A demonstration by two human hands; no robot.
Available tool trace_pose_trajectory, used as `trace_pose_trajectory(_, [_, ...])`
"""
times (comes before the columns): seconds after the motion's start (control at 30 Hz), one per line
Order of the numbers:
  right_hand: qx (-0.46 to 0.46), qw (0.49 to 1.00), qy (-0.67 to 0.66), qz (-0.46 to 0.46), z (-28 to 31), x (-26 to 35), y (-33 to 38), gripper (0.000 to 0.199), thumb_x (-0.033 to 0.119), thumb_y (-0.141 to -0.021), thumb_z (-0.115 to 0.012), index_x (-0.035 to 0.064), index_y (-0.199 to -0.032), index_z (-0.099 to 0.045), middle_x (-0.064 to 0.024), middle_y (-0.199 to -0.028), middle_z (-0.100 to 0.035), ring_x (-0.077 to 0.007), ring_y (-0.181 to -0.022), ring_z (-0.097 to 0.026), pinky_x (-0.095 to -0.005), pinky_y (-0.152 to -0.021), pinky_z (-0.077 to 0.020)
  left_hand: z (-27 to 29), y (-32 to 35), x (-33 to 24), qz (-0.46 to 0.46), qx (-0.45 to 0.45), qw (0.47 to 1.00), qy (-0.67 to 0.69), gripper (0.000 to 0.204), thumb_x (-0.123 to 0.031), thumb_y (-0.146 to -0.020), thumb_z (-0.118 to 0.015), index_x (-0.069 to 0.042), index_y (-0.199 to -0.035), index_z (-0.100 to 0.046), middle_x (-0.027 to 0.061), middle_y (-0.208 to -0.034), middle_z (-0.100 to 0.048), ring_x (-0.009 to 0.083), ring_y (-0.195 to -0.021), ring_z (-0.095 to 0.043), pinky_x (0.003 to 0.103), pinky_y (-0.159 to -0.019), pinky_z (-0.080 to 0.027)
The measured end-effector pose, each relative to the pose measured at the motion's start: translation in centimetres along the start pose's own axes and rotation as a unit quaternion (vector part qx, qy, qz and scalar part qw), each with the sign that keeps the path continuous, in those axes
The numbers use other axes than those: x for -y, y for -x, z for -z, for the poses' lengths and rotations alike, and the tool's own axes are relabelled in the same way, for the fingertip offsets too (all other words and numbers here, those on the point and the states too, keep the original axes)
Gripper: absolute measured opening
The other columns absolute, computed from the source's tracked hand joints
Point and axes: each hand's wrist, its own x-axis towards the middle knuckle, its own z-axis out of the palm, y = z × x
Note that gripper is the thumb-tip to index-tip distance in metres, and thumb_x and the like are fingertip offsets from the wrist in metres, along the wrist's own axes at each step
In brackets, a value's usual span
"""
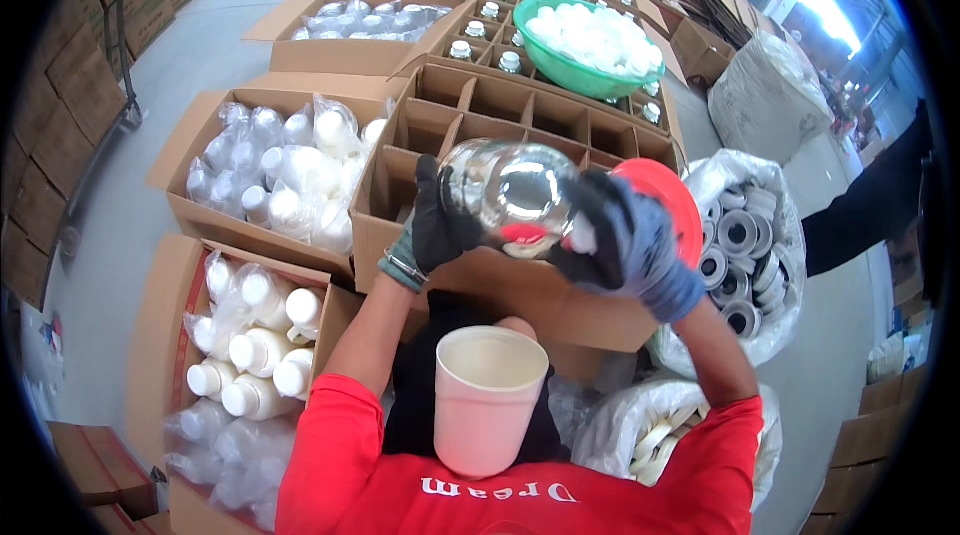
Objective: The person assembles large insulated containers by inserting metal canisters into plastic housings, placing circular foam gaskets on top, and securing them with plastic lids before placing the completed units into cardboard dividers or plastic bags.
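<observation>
A shiny silvered glass flask liner (515, 193) lies sideways between my hands, above the front edge of a divided carton (470, 125). My left hand (440, 220), in a dark glove, is closed round its left end. At its right end my gloved right hand (630, 240) is wrapped on the liner, blurred by motion. A bit of white shows beside the right fingers; what it is I cannot tell. Behind that hand is a round red plastic piece (665, 197), partly covered. A pale, open-topped plastic container (488, 415) stands upright at my lap, below the liner.
A green bowl (575, 70) of white caps rests on the carton's far part, among silvery bottle necks. Open boxes at left hold cream jugs (260, 350), some in clear plastic. At right are a bag of grey-white rings (740, 235) and a bag of cream strip-like parts (665, 445).
</observation>
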Motion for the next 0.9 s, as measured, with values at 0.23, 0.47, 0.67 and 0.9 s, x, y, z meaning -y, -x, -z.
trace_pose_trajectory(0.23, [0.016, 0.960, -0.254, -0.121, -1.8, 6.5, 9.4, 0.065, 0.021, -0.078, -0.073, 0.0017, -0.133, -0.046, -0.0211, -0.132, -0.045, -0.0378, -0.120, -0.049, -0.0427, -0.097, -0.0432, 2.6, 4.5, -1.5, -0.041, -0.179, 0.970, -0.156, 0.057, -0.052, -0.093, -0.052, -0.009, -0.130, -0.053, 0.0051, -0.121, -0.060, 0.0167, -0.111, -0.057, 0.035, -0.096, -0.047])
trace_pose_trajectory(0.47, [0.013, 0.858, -0.397, -0.326, -6.4, 14.0, 22.8, 0.054, 0.017, -0.081, -0.068, 0.0020, -0.129, -0.048, -0.0206, -0.134, -0.045, -0.0361, -0.119, -0.047, -0.0426, -0.098, -0.0409, -4.4, 10.4, -1.8, 0.064, -0.112, 0.826, -0.548, 0.054, -0.024, -0.090, -0.062, 0.000, -0.136, -0.047, 0.0093, -0.134, -0.053, 0.0175, -0.123, -0.048, 0.031, -0.105, -0.036])
trace_pose_trajectory(0.67, [0.110, 0.882, -0.379, -0.257, -6.2, 25.4, 29.2, 0.070, 0.039, -0.084, -0.067, 0.0106, -0.142, -0.041, -0.0234, -0.148, -0.027, -0.0408, -0.138, -0.028, -0.0530, -0.111, -0.0246, 2.1, 28.7, 4.1, 0.020, -0.152, 0.691, -0.707, 0.040, -0.016, -0.098, -0.045, 0.001, -0.134, -0.046, 0.0129, -0.137, -0.050, 0.0235, -0.128, -0.046, 0.037, -0.108, -0.036])
trace_pose_trajectory(0.9, [-0.021, 0.795, -0.584, -0.161, -6.7, 21.0, 16.7, 0.100, 0.045, -0.066, -0.082, 0.0004, -0.142, -0.034, -0.0226, -0.144, -0.036, -0.0409, -0.136, -0.033, -0.0480, -0.112, -0.0251, 3.3, 38.2, 11.3, 0.140, -0.179, 0.691, -0.686, 0.066, -0.016, -0.081, -0.073, -0.007, -0.138, -0.044, 0.0135, -0.143, -0.044, 0.0259, -0.133, -0.041, 0.038, -0.111, -0.031])
